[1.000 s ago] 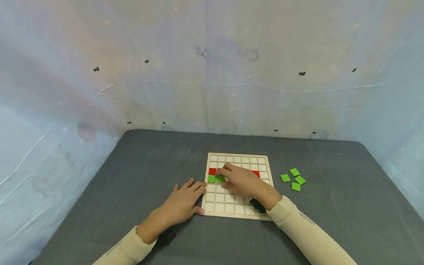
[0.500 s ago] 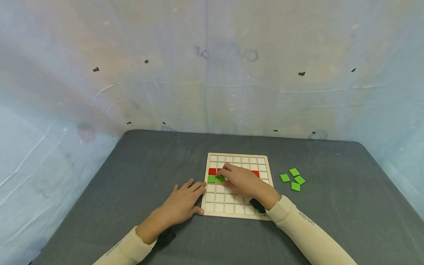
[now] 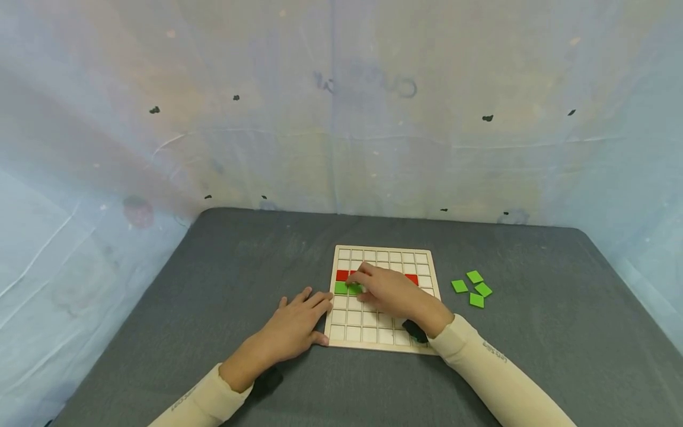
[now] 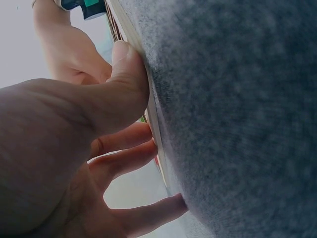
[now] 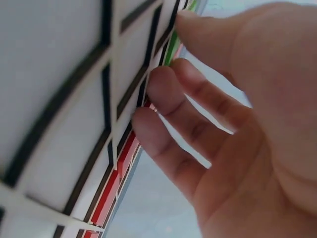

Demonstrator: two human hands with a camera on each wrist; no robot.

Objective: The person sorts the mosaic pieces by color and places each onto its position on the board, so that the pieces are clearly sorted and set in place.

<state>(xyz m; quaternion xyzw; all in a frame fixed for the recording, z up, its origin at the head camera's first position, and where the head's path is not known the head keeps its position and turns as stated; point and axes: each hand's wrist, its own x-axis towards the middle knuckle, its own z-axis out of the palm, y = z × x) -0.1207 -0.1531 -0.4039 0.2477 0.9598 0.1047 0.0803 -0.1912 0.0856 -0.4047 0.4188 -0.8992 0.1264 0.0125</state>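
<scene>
On the dark table lies a wooden grid board (image 3: 353,335) with square cells. My right hand (image 3: 392,290) reaches over it, thumb and forefinger at opposite edges of a green square tile (image 3: 354,289) in the second column. That tile lies beside another green tile (image 3: 340,288) in the same row. Above them sits a red tile (image 3: 342,275); another red tile (image 3: 411,279) shows past my hand, and others are partly hidden. The right wrist view has my fingertips against the board. My left hand (image 3: 293,326) rests at the board's left edge, thumb and fingertips touching it.
Several loose green tiles (image 3: 476,300) lie on the table (image 3: 256,249) right of the board. A pale curtain (image 3: 341,148) with dark spots stands behind and beside the table. Dark devices are strapped under both wrists.
Both hands stay nearly in place. The right forefinger has shifted very slightly toward the person at the green tile. The loose tiles have not moved.
</scene>
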